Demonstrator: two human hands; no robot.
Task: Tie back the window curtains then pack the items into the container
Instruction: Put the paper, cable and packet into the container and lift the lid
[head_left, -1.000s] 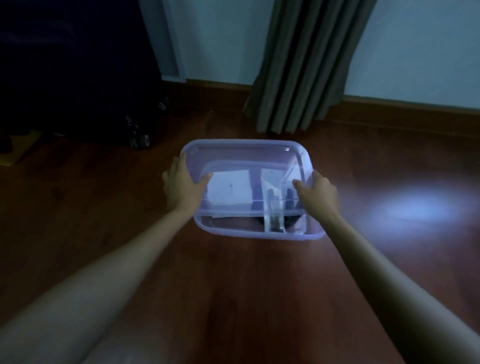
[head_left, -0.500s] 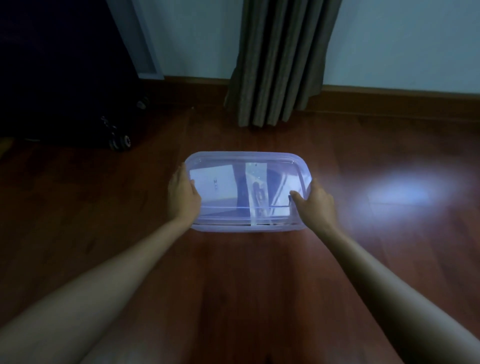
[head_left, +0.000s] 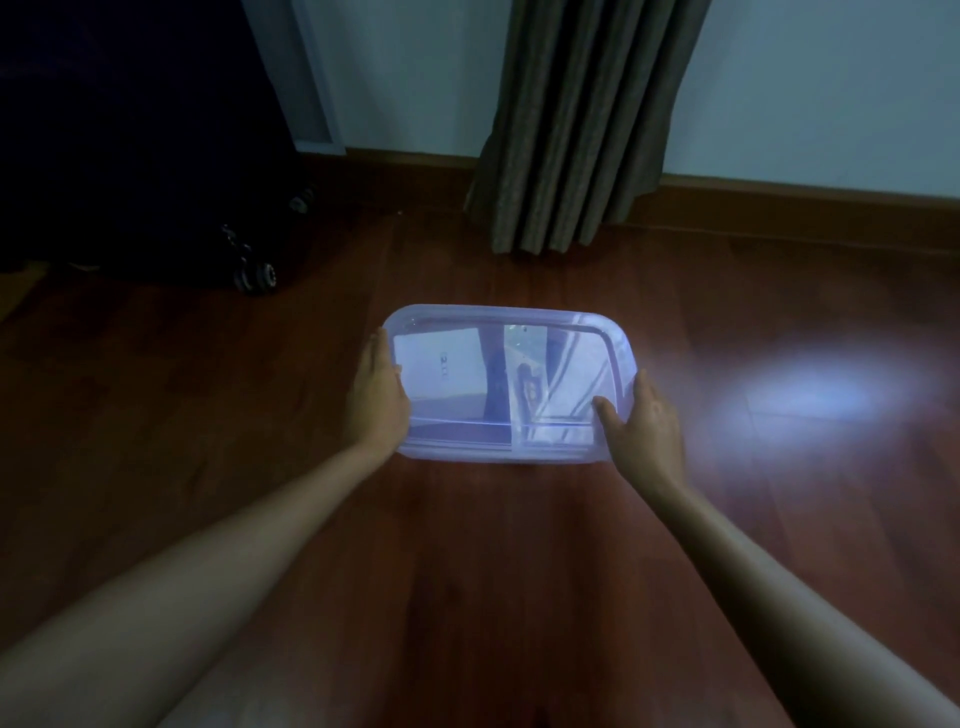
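The lid (head_left: 452, 364), tilted a second ago, is now pressed flat on the container (head_left: 498, 453), frame centre, by left hand (head_left: 376, 402) and right hand (head_left: 649, 423), fingers straight; packing seems finished

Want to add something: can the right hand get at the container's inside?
Probably not: the translucent lid covers the container, with the right hand resting on its edge; the lid must come off first.

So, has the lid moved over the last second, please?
Yes. The lid came down: its near edge, earlier raised off the container, now sits flush on it.
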